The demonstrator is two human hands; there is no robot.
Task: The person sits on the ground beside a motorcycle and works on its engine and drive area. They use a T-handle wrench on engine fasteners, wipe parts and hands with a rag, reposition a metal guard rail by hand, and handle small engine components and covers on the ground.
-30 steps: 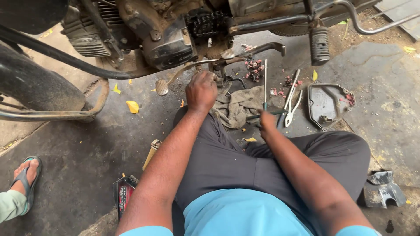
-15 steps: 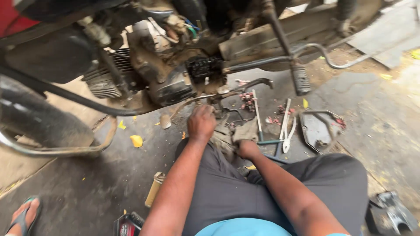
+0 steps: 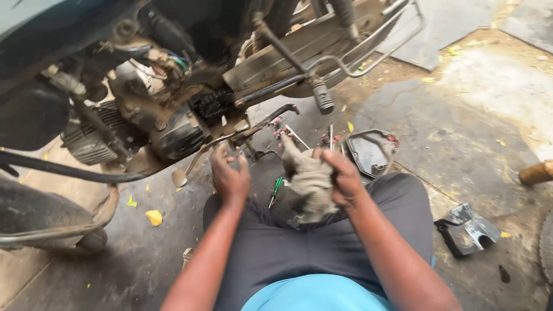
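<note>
Right hand (image 3: pixel 344 177) grips a grey rag (image 3: pixel 310 183) — left hand (image 3: pixel 229 175) open.

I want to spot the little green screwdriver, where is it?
In the head view, the green screwdriver lies on the ground between the left hand and the rag in the right hand.

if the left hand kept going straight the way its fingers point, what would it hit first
Probably the bent metal lever under the motorcycle engine. The left hand is open, its fingers aimed up toward it, with only a short gap between. Depth is unclear, so it may pass just beneath.
</note>
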